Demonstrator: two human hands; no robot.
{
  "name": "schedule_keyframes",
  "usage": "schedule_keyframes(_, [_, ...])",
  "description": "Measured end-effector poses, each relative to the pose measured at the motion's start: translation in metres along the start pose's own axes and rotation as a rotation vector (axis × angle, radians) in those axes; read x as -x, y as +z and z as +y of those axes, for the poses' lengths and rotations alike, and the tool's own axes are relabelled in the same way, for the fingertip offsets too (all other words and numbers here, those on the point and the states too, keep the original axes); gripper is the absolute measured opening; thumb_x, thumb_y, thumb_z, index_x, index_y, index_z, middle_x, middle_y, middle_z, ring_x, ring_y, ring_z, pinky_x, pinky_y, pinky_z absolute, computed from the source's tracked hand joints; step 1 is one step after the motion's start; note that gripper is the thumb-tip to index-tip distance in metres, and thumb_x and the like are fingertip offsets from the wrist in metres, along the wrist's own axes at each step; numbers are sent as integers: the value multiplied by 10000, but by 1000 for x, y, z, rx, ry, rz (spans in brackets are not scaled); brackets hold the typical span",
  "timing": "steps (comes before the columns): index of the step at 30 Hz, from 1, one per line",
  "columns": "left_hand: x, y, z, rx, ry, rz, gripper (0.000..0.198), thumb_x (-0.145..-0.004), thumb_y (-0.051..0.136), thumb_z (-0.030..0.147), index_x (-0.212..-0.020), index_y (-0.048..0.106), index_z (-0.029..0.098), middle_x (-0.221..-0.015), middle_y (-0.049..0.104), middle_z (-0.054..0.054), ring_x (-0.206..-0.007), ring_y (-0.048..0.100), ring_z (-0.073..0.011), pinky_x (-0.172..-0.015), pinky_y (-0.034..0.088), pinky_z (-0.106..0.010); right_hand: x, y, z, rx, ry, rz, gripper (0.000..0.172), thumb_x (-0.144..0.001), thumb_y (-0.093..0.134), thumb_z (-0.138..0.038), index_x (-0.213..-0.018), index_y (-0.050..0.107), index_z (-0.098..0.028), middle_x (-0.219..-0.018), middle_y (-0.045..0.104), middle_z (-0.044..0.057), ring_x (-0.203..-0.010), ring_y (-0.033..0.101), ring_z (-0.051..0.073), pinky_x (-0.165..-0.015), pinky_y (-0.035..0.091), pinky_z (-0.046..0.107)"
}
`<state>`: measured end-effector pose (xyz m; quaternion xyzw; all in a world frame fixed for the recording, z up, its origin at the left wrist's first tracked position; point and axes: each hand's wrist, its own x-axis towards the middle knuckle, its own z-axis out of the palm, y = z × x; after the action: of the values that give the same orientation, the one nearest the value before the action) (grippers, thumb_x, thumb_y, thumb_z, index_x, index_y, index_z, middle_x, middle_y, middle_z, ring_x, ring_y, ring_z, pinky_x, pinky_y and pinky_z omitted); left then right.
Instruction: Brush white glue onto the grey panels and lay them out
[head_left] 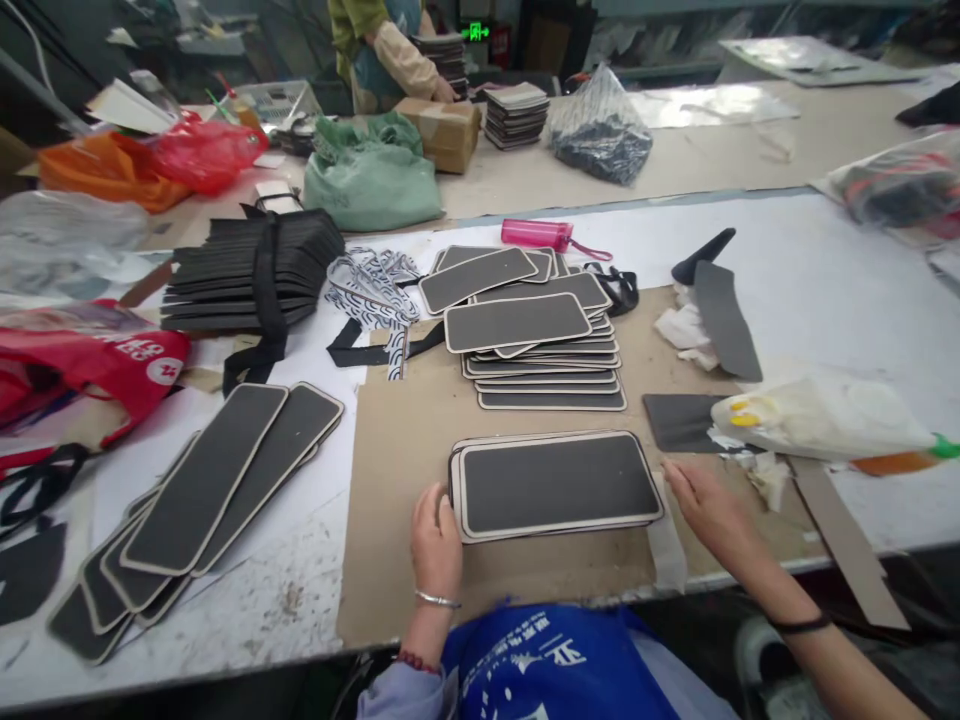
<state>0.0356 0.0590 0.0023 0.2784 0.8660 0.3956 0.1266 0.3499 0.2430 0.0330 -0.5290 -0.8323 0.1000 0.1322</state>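
A small stack of dark grey rectangular panels with pale rims (pixel 555 482) lies on the brown board (pixel 397 500) in front of me. My left hand (pixel 436 545) is closed on its left end, thumb against the edge. Just off the right end, my right hand (pixel 709 505) is open, fingers stretched toward the stack, with a slight gap between. Behind it sits a taller, uneven pile of similar panels (pixel 551 385), several lying askew on top. More panels (pixel 206 475) are fanned out at the left on the white table surface.
A strapped bundle of black pieces (pixel 232 270) stands back left beside patterned ribbon (pixel 371 285). A pink bottle (pixel 536 235) lies behind the pile. At right are a plastic piping bag (pixel 817 415) and grey scraps (pixel 726 320). Across the table, another person (pixel 397 55) handles a stack.
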Motion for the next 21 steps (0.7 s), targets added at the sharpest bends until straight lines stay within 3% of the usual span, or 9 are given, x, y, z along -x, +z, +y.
schedule_keyframes(3, [11,1,-8,52,-127,-111,350,-820,377,204,-1060,622,137,-1150,624,-119,-1110,551,-213,-1004,426,-388,9,19,5,-56,-54,-65,387,-877,328,-398,-891,637,-165,-913,680,122,-849,630,251,-749,490,379])
schedule_keyframes(6, [16,4,-10,68,-143,-164,371,-805,386,175,-1101,608,144,-1156,629,-97,-1092,567,-196,-983,442,-365,11,23,0,-67,-55,-102,378,-863,348,-386,-918,645,-157,-925,679,122,-865,625,255,-789,488,399])
schedule_keyframes(11, [13,1,-10,74,-83,-173,363,-790,399,161,-1077,620,140,-1149,630,-103,-1099,557,-193,-994,422,-353,13,16,-18,-107,-8,-105,387,-857,357,-401,-971,624,-145,-925,665,121,-839,611,255,-788,476,407])
schedule_keyframes(15, [11,-8,-4,51,-24,-133,289,-769,481,250,-963,651,119,-1106,613,-162,-1097,525,-263,-1003,387,-448,16,24,-22,-134,84,-34,394,-840,381,-418,-998,593,-126,-861,645,123,-775,599,250,-737,480,390])
schedule_keyframes(19, [13,-14,13,51,78,-84,238,-735,539,301,-881,636,140,-1008,597,-159,-1036,502,-294,-980,348,-525,19,34,-21,-45,66,-15,361,-833,379,-383,-949,604,-125,-862,636,144,-827,582,277,-765,465,410])
schedule_keyframes(21, [14,-15,21,162,10,-78,191,-701,580,307,-830,610,168,-925,591,-118,-981,507,-276,-971,342,-522,21,35,-22,-17,56,-5,364,-829,379,-366,-963,603,-112,-888,636,160,-866,571,292,-792,455,428])
